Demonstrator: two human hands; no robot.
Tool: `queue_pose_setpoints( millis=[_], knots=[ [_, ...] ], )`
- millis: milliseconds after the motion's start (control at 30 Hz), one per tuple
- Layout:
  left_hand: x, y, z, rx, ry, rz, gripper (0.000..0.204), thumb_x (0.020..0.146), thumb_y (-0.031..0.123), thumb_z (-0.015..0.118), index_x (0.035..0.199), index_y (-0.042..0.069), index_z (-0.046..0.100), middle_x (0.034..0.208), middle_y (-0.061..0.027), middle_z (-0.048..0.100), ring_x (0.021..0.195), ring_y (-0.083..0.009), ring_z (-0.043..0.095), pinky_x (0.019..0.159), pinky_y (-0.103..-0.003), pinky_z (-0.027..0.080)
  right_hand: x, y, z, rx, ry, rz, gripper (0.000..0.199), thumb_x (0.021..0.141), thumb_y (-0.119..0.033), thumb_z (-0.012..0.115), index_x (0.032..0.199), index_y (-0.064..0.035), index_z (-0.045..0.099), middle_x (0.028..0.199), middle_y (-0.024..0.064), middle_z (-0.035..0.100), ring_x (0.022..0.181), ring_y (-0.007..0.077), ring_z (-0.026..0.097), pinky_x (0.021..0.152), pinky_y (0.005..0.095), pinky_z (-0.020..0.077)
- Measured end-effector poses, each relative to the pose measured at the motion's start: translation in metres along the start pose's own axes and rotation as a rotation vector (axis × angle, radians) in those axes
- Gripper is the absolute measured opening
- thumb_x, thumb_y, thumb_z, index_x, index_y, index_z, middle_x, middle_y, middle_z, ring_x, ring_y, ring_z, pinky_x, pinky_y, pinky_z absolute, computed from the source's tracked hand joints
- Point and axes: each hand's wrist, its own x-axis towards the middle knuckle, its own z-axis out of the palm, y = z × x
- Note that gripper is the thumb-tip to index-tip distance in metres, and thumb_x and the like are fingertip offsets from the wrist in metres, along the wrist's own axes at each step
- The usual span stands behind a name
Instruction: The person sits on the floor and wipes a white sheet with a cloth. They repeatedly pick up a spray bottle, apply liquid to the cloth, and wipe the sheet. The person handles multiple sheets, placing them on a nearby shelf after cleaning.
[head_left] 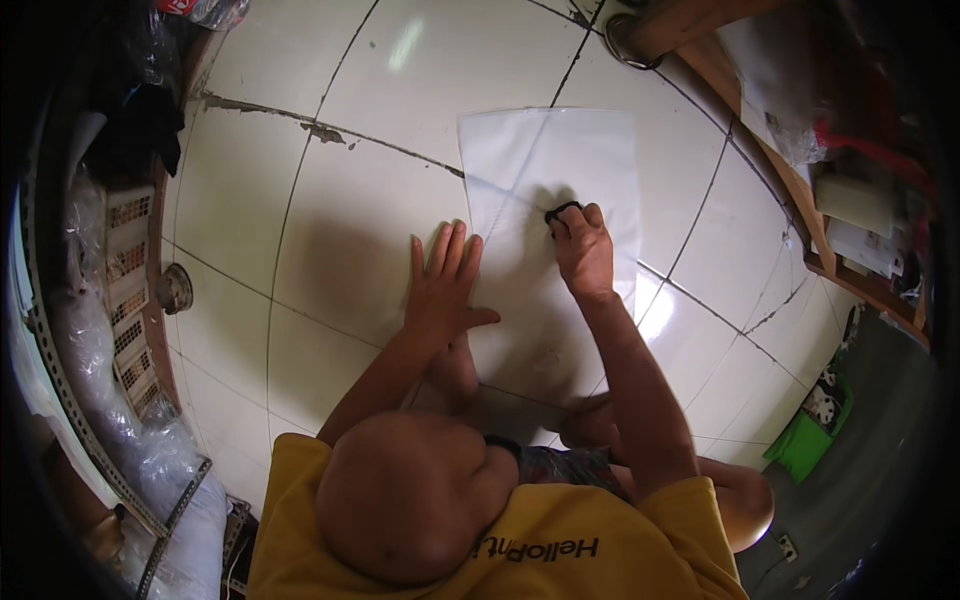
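A clear, whitish plastic sheet [550, 150], possibly a flat bag, lies on the tiled floor in front of me. The floor's joints show through it. My left hand [446, 285] rests flat with fingers spread at the sheet's left edge, and nothing is in it. Over the sheet's right half, my right hand [585, 250] is closed on a small black object [563, 212]. The fingers cover much of this object, so its kind cannot be made out. Its shadow falls on the sheet close by.
On the left stands a rack with a beige perforated crate [128, 262] and clear plastic wrapping [90, 240]. A round metal piece [175, 289] sits beside it. To the right are a wooden frame [780, 170] and a green bag [803, 445]. Some floor tiles [330, 210] have chipped joints.
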Motion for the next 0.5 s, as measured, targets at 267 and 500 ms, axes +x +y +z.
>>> queue_pose_setpoints(
  millis=[267, 500],
  knots=[
    [-0.014, 0.010, 0.003, -0.025, 0.068, -0.001, 0.129, 0.060, 0.070, 0.081, 0.157, 0.004, 0.028, 0.164, -0.0198, 0.022, 0.155, -0.0372, 0.012, 0.119, -0.068, 0.009, -0.067, 0.028, 0.064, -0.452, -0.016, -0.578, 0.012, 0.092, -0.011, 0.061, 0.100, -0.0034, 0.063, 0.102, 0.0170, 0.061, 0.093, 0.0350, 0.062, 0.081, 0.0414, 0.0530],
    [-0.014, 0.013, -0.002, 0.018, -0.034, -0.061, 0.135, 0.055, 0.073, 0.080, 0.157, 0.002, 0.026, 0.165, -0.0191, 0.023, 0.155, -0.0367, 0.014, 0.119, -0.068, 0.012, 0.000, 0.007, -0.003, -0.052, -0.012, -0.083, 0.008, 0.087, -0.005, 0.063, 0.095, -0.0050, 0.062, 0.096, 0.0192, 0.060, 0.081, 0.0389, 0.062, 0.067, 0.0445, 0.0536]
  ],
)
